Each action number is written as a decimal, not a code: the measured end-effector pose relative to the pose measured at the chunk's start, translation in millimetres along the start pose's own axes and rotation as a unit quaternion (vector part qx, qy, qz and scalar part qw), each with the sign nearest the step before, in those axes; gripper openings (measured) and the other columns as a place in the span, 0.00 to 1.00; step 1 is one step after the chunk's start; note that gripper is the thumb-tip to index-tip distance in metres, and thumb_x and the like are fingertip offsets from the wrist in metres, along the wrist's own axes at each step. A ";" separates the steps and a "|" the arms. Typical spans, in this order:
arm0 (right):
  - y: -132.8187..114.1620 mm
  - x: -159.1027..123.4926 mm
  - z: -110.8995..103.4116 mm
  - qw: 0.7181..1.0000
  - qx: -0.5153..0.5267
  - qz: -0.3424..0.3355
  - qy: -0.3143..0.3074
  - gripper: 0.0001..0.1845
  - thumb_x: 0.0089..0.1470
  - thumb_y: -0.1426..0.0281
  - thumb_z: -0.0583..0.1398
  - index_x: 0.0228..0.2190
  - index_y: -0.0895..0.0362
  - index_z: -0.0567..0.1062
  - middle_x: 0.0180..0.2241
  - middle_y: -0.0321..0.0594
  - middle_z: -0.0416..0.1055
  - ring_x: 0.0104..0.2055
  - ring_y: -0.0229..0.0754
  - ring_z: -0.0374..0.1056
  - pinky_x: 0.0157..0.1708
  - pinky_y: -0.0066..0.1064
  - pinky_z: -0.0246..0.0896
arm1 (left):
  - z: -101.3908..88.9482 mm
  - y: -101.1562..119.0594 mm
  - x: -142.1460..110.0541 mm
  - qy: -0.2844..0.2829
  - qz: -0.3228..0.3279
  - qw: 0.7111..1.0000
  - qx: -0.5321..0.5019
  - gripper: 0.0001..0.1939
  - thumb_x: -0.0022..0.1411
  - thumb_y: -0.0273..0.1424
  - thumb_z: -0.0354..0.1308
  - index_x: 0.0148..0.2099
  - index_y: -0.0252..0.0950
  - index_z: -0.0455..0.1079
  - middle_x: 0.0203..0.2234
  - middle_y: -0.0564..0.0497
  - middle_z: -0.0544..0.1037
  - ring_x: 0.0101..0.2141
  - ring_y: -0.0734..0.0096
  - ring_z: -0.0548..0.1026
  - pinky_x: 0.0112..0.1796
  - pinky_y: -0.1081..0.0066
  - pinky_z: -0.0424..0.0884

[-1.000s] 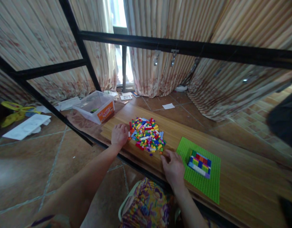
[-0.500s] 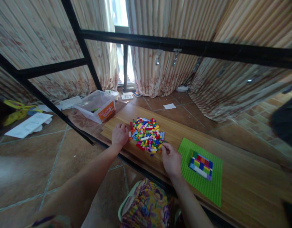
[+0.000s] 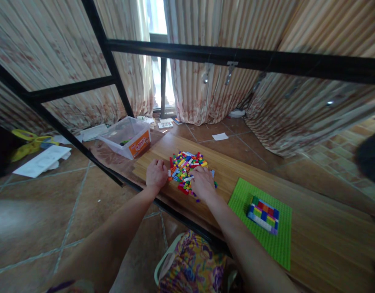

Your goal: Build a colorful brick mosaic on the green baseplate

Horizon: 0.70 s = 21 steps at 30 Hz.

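A pile of small coloured toy bricks (image 3: 183, 162) lies on the long wooden board. My left hand (image 3: 156, 174) rests on the wood at the pile's left side, its fingers curled under; whatever they hold, if anything, is hidden. Over the front right of the pile is my right hand (image 3: 202, 181), fingers bent down among the bricks near a white one. Its grip is too small to make out. To the right, a green baseplate (image 3: 239, 203) bears a low rectangular brick build (image 3: 263, 215) in blue, red, green, yellow and white.
A clear plastic box (image 3: 118, 140) with an orange label stands beyond the left end of the wooden board (image 3: 321, 228). Black metal bars (image 3: 187, 51) cross in front of the curtains. Papers (image 3: 220, 136) and a white panel (image 3: 42, 160) lie on the tiled floor.
My right hand has moved left and away from me, from the pile's right edge to over the bricks. My left hand stays beside the pile. The view has shifted slightly.
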State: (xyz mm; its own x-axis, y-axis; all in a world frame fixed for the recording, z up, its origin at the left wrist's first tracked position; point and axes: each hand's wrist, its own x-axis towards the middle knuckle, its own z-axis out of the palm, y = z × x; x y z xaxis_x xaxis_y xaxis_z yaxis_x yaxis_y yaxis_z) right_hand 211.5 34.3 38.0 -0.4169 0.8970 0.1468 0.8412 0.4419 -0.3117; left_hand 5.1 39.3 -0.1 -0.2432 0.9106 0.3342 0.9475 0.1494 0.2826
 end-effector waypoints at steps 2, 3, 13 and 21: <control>-2.7 3.3 -1.4 1.000 -0.011 0.022 -0.013 0.14 0.53 0.75 0.57 0.37 0.52 0.80 0.42 0.44 0.73 0.48 0.49 0.61 0.48 0.40 0.57 | 0.3 -0.2 0.2 -0.001 -0.001 1.000 0.001 0.13 0.64 0.29 0.47 0.43 0.35 0.72 0.40 0.42 0.74 0.43 0.58 0.73 0.44 0.63 0.68; -4.4 4.8 -2.4 0.999 -0.016 0.035 -0.020 0.14 0.53 0.75 0.57 0.36 0.53 0.80 0.42 0.45 0.73 0.48 0.50 0.61 0.47 0.40 0.57 | 0.4 -0.3 0.3 0.000 -0.003 1.000 0.002 0.13 0.64 0.29 0.47 0.43 0.35 0.72 0.40 0.42 0.74 0.43 0.58 0.73 0.43 0.63 0.68; -11.3 7.8 -17.4 0.999 -0.027 0.032 -0.023 0.10 0.58 0.73 0.56 0.35 0.57 0.78 0.41 0.47 0.74 0.49 0.49 0.63 0.47 0.38 0.58 | 0.0 -2.5 2.5 0.017 0.003 1.000 0.009 0.15 0.63 0.31 0.47 0.44 0.34 0.74 0.40 0.41 0.75 0.40 0.57 0.73 0.40 0.63 0.68; -3.6 -52.6 -30.9 0.963 0.229 0.102 0.096 0.12 0.63 0.70 0.52 0.41 0.56 0.75 0.38 0.41 0.75 0.39 0.41 0.69 0.42 0.32 0.61 | 0.0 -3.4 4.9 0.024 0.010 1.000 0.004 0.17 0.63 0.32 0.47 0.45 0.33 0.74 0.41 0.40 0.74 0.41 0.57 0.73 0.42 0.63 0.68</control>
State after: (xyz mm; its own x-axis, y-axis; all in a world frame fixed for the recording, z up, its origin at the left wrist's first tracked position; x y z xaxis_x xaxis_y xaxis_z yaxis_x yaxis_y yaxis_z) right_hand 241.0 -14.2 60.4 -0.1512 0.9690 0.1952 0.6402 0.2465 -0.7276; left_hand 0.7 43.3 0.5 -0.2337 0.8938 0.3827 0.9537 0.1341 0.2691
